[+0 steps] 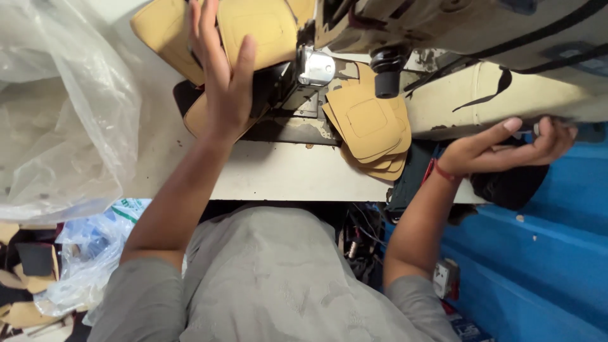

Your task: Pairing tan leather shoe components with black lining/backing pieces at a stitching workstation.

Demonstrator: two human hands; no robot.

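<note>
A large, crumpled bag of clear plastic film is lying on the table's left end. Below the table edge, a smaller clear plastic bag with green-and-white printing is sagging beside the person's left sleeve.

Left hand presses flat on a tan leather piece at the sewing machine; right hand seemingly grips its wheel.
</note>
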